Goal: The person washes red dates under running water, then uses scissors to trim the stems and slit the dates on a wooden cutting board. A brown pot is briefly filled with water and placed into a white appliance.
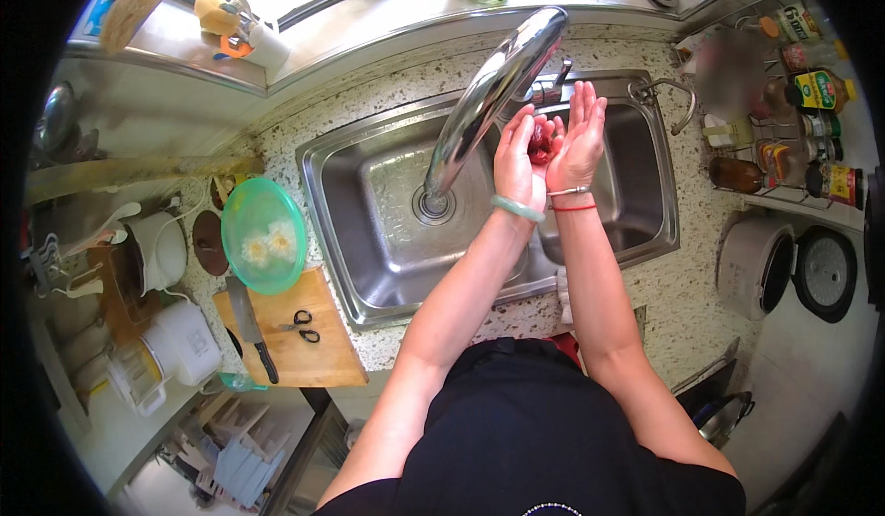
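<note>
My left hand and my right hand are cupped together over the divider and the right basin of the steel sink. Between the palms they hold a small heap of dark red, shiny pieces that look like red dates. The fingers point away from me and partly hide the heap, so its full amount cannot be seen. Just left of my hands the chrome faucet arches over the left basin, its spout end near the drain. The left basin's floor looks wet.
Left of the sink stands a green-rimmed bowl with pale, frilly pieces. A cutting board carries a knife and black-handled scissors. A bottle rack and an open-lidded rice cooker stand right.
</note>
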Available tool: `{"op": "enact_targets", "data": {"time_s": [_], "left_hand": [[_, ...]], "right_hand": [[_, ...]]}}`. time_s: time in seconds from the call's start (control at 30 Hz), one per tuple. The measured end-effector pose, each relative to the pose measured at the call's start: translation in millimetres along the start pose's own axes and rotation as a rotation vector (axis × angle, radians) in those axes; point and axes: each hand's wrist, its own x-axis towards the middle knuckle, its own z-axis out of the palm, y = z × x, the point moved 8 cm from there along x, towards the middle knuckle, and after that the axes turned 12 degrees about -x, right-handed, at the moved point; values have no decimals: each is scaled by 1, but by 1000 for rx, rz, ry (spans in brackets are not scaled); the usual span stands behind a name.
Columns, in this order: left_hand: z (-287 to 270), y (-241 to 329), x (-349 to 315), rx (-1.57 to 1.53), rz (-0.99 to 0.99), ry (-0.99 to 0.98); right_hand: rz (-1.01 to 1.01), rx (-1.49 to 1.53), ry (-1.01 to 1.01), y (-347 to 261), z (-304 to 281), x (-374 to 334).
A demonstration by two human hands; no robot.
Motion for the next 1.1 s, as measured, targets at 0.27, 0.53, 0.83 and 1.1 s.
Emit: {"op": "enact_targets", "data": {"time_s": [0.27, 0.53, 0.83, 1.1], "left_hand": [[16, -15, 29, -135, -121, -89], [4, -13, 30, -91, -95, -25], [2, -7, 20, -144, -116, -57], [-23, 25, -25, -147, -202, -73]], "right_hand": [[-19, -209, -115, -5, 11, 43], [-64, -230, -158, 2, 12, 52], [-133, -215, -153, -4, 16, 35], [16, -16, -285, 24, 13, -53]]}}
